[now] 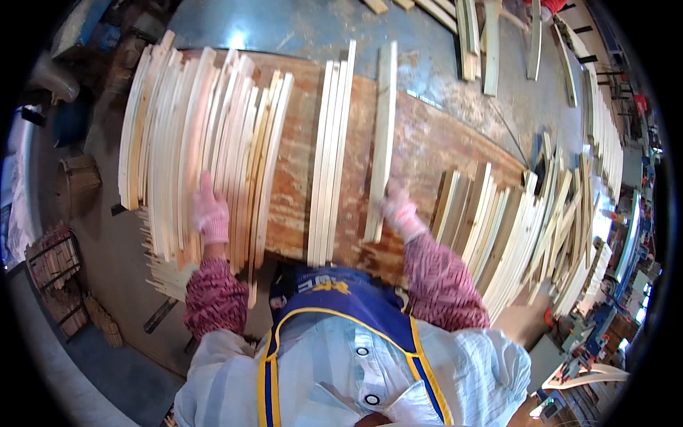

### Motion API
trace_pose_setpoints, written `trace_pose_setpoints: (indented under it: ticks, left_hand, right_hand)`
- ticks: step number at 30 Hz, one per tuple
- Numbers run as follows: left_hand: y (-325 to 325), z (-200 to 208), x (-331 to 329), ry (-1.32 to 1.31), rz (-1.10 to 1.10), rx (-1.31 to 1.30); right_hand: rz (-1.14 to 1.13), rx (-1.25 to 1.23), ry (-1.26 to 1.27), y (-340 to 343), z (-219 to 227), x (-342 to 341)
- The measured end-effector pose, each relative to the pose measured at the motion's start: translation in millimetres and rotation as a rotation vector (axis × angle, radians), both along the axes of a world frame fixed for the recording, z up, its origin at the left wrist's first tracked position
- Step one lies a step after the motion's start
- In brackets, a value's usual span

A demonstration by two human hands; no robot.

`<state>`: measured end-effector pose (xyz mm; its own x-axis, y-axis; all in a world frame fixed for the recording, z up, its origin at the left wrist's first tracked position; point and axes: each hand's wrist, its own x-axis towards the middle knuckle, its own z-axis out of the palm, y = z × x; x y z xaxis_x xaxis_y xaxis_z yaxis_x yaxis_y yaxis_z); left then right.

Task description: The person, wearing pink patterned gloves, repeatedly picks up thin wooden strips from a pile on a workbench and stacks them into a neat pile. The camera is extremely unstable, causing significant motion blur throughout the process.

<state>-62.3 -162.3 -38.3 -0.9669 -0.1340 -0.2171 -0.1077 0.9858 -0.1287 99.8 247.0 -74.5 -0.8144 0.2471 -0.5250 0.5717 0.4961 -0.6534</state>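
Note:
My right hand, in a pale pink glove, is closed round the near part of a single wooden strip on the worn brown board. My left hand, gloved the same way, lies with fingers stretched out on a wide row of pale wooden strips at the left. Between my hands, a small bundle of strips lies side by side, touching neither hand. Patterned dark pink sleeves cover both forearms.
More strips stand in a row at the right, and a loose, crossed heap lies beyond them. Across the metal table at the far right are further strips. A co-worker's red-gloved hand shows at the top edge.

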Motion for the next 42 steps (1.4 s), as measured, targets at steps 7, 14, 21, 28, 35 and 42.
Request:
trace_pose_setpoints:
  ticks: [7, 14, 21, 28, 35, 42]
  left_hand:
    - [-3, -12, -3, 0.319, -0.003, 0.075]
    - [191, 5, -195, 0.405, -0.317, 0.655]
    - [357, -39, -431, 0.191, 0.043, 0.753]
    - [350, -57, -464, -0.259, 0.449, 1.659]
    - [279, -5, -311, -0.789, 0.502, 2.404]
    - [189, 24, -66, -0.730, 0.631, 1.851]
  right_hand:
    - [0.318, -0.033, -0.269, -49, 34, -63]
    - [-0.062, 0.469, 0.281, 106, 18, -283]
    - [0.141, 0.806, 0.351, 157, -3, -513]
    - [0.005, 0.673, 0.180, 146, 1, -580]
    - [-0.065, 0.341, 0.295, 147, 6, -397]
    - [-0.377, 0.387, -0.149, 40, 28, -92]
